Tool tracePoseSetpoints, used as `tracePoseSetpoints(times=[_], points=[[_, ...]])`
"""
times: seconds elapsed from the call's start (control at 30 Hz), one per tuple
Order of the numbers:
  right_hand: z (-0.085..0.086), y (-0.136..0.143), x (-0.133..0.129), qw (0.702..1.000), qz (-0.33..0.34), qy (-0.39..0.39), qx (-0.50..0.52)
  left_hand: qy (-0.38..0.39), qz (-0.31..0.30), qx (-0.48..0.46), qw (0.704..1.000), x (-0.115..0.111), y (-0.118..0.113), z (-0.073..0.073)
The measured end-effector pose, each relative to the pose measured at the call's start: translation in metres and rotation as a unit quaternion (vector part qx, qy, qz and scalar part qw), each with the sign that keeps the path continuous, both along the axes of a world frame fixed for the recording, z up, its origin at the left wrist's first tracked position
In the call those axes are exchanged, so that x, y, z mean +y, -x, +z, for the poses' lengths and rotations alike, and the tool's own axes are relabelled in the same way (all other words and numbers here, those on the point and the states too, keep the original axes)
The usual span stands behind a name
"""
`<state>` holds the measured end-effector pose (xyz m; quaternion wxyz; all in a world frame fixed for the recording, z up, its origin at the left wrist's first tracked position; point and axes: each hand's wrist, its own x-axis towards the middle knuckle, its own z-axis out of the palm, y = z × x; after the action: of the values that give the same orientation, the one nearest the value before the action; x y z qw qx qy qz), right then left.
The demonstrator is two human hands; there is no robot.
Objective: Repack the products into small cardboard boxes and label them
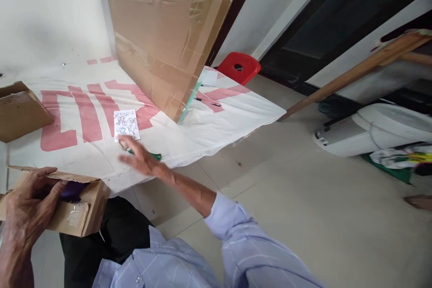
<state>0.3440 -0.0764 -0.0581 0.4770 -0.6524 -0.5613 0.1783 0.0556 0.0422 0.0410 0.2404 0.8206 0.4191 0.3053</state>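
Note:
My left hand [29,202] grips a small brown cardboard box [92,211] at the table's near left edge, its fingers over the opening and inside the top. A dark purple thing [71,191] shows within the box, mostly hidden. Over the table, my right hand [140,157] is stretched out with fingers apart and nothing in it, a little blurred. Just beyond its fingertips lies a white sheet [130,119] printed with small drawings. Partly behind that hand is a green object [156,156], whose kind I cannot make out.
A white cloth with red lettering [189,139] covers the table. On it stand a large upright cardboard sheet [162,40] and another carton [22,110]. A pen [212,103] lies behind the sheet. Beyond are a red stool [238,65] and a white bucket [378,128].

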Motion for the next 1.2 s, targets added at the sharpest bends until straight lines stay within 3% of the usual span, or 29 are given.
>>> tracePoseSetpoints(times=[0.03,0.1,0.2,0.37,0.47,0.6,0.73,0.87,1.07,1.2], points=[[0.004,0.029,-0.006,0.996,0.078,-0.038,0.030,0.002,0.000,-0.001,1.000,0.000,-0.001,0.000],[0.008,0.081,-0.016,0.984,0.145,-0.088,0.051,0.007,-0.003,-0.001,1.000,-0.001,-0.002,0.002],[0.007,0.129,-0.021,0.992,0.094,-0.070,0.055,0.015,-0.001,0.004,1.000,-0.001,-0.003,0.005],[-0.007,0.148,-0.013,0.998,0.034,-0.054,0.023,0.003,-0.004,0.045,0.999,-0.002,-0.006,0.008],[-0.011,0.145,-0.011,0.997,0.028,-0.078,0.002,-0.032,-0.016,0.039,0.999,-0.005,-0.006,0.006],[-0.005,0.126,-0.016,0.993,0.042,-0.108,-0.008,-0.158,-0.012,-0.001,0.987,-0.008,0.002,0.005],[0.008,0.094,-0.028,0.991,0.038,-0.126,-0.022,-0.229,0.005,0.060,0.971,-0.006,0.012,0.006],[0.021,0.066,-0.043,0.991,0.037,-0.128,-0.024,-0.243,-0.064,0.111,0.962,-0.004,0.011,0.007],[0.034,0.031,-0.066,0.991,0.006,-0.128,-0.037,-0.313,-0.115,0.015,0.943,-0.023,0.001,0.017],[0.042,0.002,-0.076,0.984,-0.063,-0.153,-0.064,-0.342,-0.157,0.003,0.927,-0.037,-0.013,0.020]])
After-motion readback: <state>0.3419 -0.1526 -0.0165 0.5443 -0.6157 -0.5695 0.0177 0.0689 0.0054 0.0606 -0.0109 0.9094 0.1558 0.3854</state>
